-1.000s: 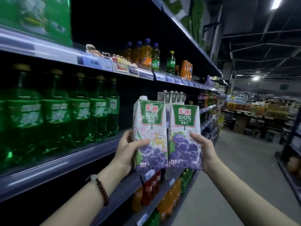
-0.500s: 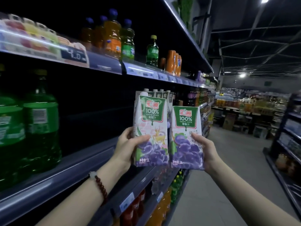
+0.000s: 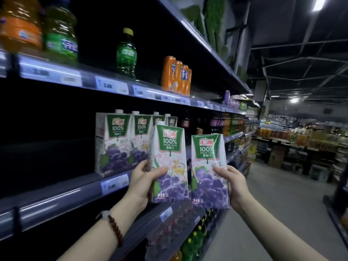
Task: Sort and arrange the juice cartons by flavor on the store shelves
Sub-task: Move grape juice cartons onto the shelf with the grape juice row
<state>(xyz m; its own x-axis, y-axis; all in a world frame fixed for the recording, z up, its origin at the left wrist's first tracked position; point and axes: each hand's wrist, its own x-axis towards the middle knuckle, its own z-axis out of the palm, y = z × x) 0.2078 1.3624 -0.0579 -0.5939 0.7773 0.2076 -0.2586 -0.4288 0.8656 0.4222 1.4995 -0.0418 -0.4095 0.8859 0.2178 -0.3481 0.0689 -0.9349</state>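
I hold two upright 1 L grape juice cartons in front of the shelves. My left hand (image 3: 143, 180) grips the left carton (image 3: 168, 159) by its lower left side. My right hand (image 3: 232, 185) grips the right carton (image 3: 209, 166) by its lower right side. The two cartons are side by side, nearly touching. Behind them, on the middle shelf (image 3: 62, 194), stands a row of several matching grape juice cartons (image 3: 114, 142). The held cartons hide the right end of that row.
The upper shelf (image 3: 113, 87) carries large orange and green bottles, one small green bottle (image 3: 125, 53) and orange cans (image 3: 176, 75). The middle shelf left of the carton row is dark and bare. Lower shelves hold bottles. The aisle floor (image 3: 273, 213) opens to the right, with another rack (image 3: 339, 213) at the far right.
I have moved forward along the aisle with both cartons. The shelved row of grape juice cartons is now close behind my left hand, and the green bottles have left the view.
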